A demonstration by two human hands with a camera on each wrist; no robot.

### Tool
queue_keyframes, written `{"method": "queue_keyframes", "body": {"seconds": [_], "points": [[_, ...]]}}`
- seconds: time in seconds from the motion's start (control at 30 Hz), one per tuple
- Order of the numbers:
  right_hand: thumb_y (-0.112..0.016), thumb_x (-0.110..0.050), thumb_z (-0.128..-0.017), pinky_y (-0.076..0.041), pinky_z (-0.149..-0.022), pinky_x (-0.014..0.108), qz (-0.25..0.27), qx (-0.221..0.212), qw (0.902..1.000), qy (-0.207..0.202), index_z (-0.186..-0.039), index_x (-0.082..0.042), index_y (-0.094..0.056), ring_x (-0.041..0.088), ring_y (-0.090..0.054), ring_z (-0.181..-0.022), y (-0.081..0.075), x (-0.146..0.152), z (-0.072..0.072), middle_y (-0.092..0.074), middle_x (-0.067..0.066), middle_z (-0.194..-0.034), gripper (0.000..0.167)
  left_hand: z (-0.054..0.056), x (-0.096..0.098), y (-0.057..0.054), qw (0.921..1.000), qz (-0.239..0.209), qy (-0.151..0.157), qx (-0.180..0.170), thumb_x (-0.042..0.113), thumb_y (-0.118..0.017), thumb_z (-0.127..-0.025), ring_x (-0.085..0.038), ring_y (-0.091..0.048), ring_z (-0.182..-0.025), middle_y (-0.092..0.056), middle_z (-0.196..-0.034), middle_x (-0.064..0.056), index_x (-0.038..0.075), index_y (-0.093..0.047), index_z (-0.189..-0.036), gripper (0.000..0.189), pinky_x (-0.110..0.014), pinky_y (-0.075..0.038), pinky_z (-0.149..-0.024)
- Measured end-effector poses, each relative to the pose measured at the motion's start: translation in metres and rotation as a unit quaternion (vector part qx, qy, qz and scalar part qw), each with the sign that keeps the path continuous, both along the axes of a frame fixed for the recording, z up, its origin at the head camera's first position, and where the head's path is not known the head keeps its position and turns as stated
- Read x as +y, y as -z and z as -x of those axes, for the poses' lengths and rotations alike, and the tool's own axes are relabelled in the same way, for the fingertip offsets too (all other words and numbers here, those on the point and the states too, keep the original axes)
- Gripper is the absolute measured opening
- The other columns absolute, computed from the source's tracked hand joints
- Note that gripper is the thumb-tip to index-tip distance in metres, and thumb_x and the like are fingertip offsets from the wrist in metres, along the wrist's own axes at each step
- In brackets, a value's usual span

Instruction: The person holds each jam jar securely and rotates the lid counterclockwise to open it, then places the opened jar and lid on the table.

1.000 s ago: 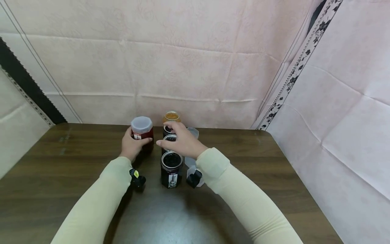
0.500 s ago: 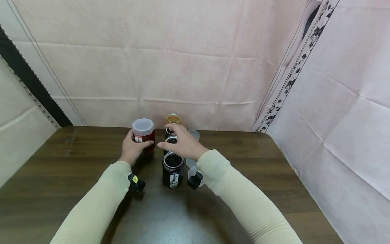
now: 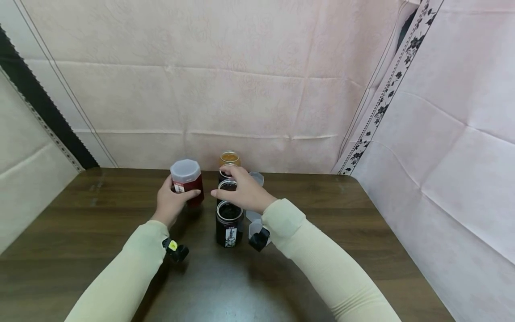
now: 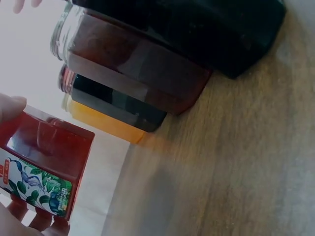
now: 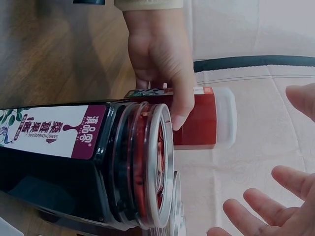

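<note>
My left hand [image 3: 170,201] grips a jar of red syrup [image 3: 194,187] with a frosted white lid, thumb on one side and fingers round the other. In the left wrist view this red jar [image 4: 51,142] hangs clear of the wooden table, its leafy label showing. To its right runs a row of lidless jars: a dark labelled jar [image 3: 225,235] in front, more dark ones behind, an amber jar [image 3: 230,158] at the back. Over the row hovers my right hand [image 3: 249,192], fingers spread, holding nothing; in the right wrist view its fingers [image 5: 268,209] stand apart from the jar rims.
Several translucent lids [image 3: 254,227] lie right of the row, partly hidden by my right hand and wrist. A pale cloth backdrop [image 3: 241,98] rises behind the table [image 3: 322,201]. Black wrist cameras [image 3: 259,240] sit below both cuffs.
My left hand has shifted the red jar a little left and toward me, away from the row. My right hand keeps almost the same pose over the jars. The head view has tilted slightly.
</note>
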State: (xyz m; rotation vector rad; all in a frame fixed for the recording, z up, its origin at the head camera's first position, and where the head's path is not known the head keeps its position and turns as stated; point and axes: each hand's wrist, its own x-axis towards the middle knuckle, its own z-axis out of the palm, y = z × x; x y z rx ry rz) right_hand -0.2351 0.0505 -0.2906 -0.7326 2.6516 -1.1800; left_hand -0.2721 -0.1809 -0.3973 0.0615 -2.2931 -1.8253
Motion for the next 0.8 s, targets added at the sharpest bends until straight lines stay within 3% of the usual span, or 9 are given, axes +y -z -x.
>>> {"method": "queue_keyframes", "body": {"seconds": [0.3,0.8], "points": [[-0.066,-0.044,-0.087,-0.042,-0.104,0.044,0.001,0.000,1.0000,0.004,-0.148,-0.017,-0.034,0.027,-0.040,-0.136,0.003,0.000,-0.004,-0.033,0.004,-0.151,0.074,-0.019,0.001,-0.007,0.9999,-0.003,0.003,-0.013,0.022,-0.079,-0.080,-0.033,-0.038,-0.130,-0.041,-0.145,-0.015,0.014,-0.029,-0.151,0.088,-0.054,-0.031,-0.111],[-0.066,-0.043,-0.088,-0.047,-0.099,0.043,-0.003,0.001,1.0000,0.006,-0.146,-0.016,-0.036,0.027,-0.044,-0.131,0.004,0.003,-0.008,-0.037,0.009,-0.146,0.071,-0.040,0.004,-0.013,0.9994,0.020,0.021,-0.020,0.027,-0.080,-0.079,-0.036,-0.038,-0.130,-0.040,-0.146,-0.017,0.012,-0.027,-0.151,0.090,-0.057,-0.032,-0.109]]}}
